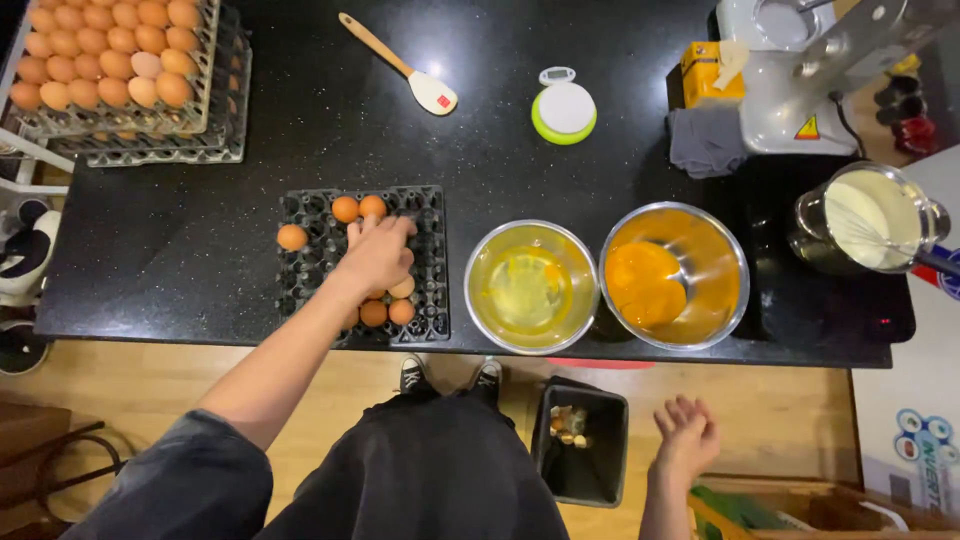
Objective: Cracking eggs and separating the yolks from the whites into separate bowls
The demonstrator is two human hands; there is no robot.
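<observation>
My left hand (378, 255) reaches over a black egg tray (432, 262) on the dark counter, fingers spread down onto the brown eggs (358, 208) left in it; whether it grips one I cannot tell. One egg (292, 237) sits at the tray's left edge, a few more (388, 311) lie under my palm's near side. My right hand (686, 436) hangs open and empty below the counter edge, right of a black waste bin (585, 448) with eggshells in it. A steel bowl of egg whites (531, 286) and a steel bowl of yolks (673, 275) stand right of the tray.
Stacked trays full of eggs (118, 55) sit at the back left. A wooden spatula (400, 66), a small green-rimmed scale (565, 107), a grey cloth (706, 140), a stand mixer (800, 75) and a pot of white batter with a whisk (868, 218) line the back and right.
</observation>
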